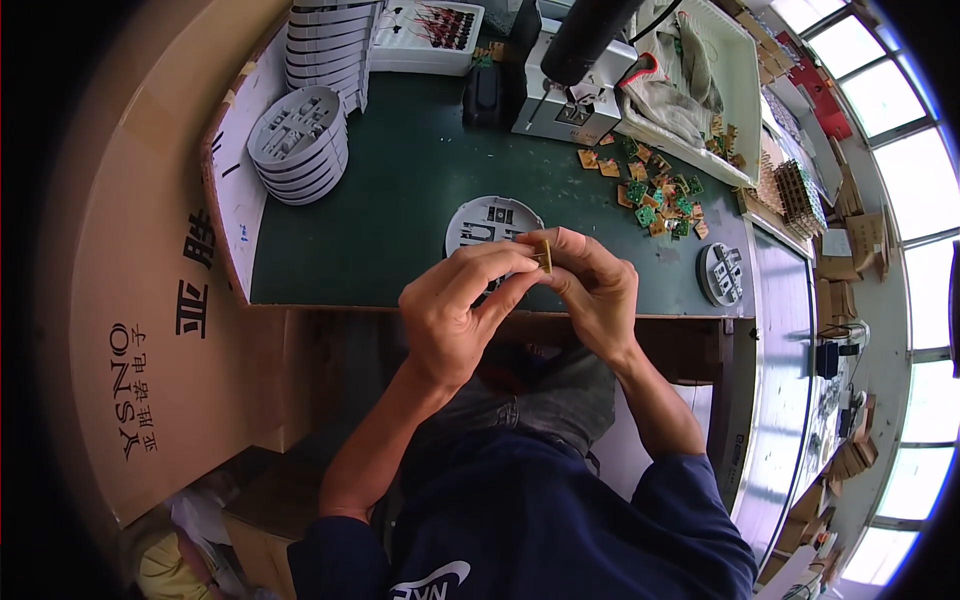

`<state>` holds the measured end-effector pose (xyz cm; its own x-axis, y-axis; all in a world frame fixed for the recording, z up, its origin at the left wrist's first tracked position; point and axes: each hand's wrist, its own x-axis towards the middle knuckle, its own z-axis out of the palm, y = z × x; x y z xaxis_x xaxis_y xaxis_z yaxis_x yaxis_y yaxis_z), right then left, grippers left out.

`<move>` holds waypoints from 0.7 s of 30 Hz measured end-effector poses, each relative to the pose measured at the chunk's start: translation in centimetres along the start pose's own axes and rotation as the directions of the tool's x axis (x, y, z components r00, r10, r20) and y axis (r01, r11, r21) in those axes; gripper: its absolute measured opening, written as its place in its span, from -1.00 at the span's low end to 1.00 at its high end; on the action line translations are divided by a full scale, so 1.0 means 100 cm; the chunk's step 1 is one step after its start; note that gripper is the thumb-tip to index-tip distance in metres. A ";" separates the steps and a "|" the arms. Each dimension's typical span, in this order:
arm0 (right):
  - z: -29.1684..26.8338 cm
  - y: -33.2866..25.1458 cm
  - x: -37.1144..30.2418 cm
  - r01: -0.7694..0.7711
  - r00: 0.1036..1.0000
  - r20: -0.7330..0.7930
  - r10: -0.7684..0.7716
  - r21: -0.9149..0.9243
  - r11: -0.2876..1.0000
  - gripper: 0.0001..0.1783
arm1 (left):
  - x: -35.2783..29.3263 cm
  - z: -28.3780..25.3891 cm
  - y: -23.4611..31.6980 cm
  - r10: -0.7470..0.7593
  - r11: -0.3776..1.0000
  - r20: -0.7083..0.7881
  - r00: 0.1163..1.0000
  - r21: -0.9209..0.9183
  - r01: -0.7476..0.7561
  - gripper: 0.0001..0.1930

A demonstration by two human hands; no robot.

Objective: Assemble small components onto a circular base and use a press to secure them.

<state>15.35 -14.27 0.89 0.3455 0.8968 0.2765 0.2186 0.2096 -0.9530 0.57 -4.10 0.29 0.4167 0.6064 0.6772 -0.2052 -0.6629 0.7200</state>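
Over the table's front edge, my two hands meet at a small tan circuit board [545,256], seen nearly edge-on. My right hand [603,292] pinches the board between thumb and fingers. From the other side, my left hand [455,295] has its thumb and fingertips closed against the board's face, where something thin shows; what it pinches is too small to name. Just behind the hands a round grey plastic housing [490,218] with moulded slots lies on the table, its near part hidden by my fingers.
Loose small circuit boards [655,190] lie scattered at right, beside a white tray [735,60] with gloves. A similar grey housing [722,273] sits near the right corner. Stacked grey housings [300,140] stand at left. Behind are a bench machine [570,110] and a white box of red-wired parts [425,55].
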 end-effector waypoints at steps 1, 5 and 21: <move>0.000 0.001 0.000 0.001 1.000 -0.001 -0.001 0.041 0.999 -0.61 | 0.001 0.000 0.000 -0.001 1.000 0.001 1.000 -0.022 0.001 -0.78; -0.002 -0.001 0.001 -0.004 1.000 0.005 0.003 0.170 0.985 -0.61 | 0.003 -0.003 -0.001 -0.073 0.990 -0.014 0.997 -0.124 0.071 -0.76; -0.009 -0.004 0.011 -0.059 0.998 0.015 0.059 0.034 0.998 -0.59 | 0.004 -0.017 -0.018 -0.108 0.993 0.101 0.989 0.051 0.103 -0.60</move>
<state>16.51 -13.73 1.65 0.3438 0.9134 0.2179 0.1661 0.1692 -0.9715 -0.41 -1.90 -0.43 0.5238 0.6270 0.5766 -0.1153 -0.6185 0.7773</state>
